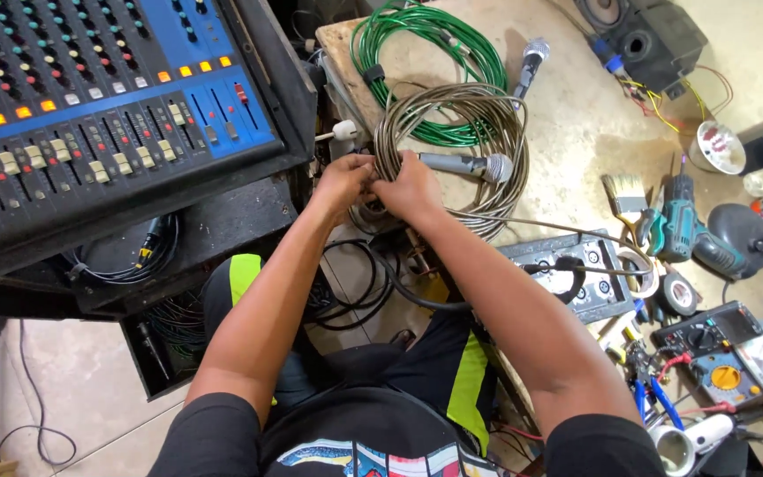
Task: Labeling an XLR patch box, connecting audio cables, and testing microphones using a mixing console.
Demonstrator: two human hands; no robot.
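Seen from above, a person's left hand [343,183] and right hand [411,188] meet at the near-left edge of a coiled grey cable [452,132], each grip closed around its bundled loops. The coil lies on a small wooden table [337,44], overlapping a green coiled cable [417,53] farther away. A silver microphone [470,165] rests across the grey coil, just right of the hands. A large audio mixer [90,106] sits to the left. A cordless drill [686,231] and multimeter [724,371] lie on the floor at right.

Mixing console [90,115] blocks the left; bare floor [567,115] (right of the cables) lies open.
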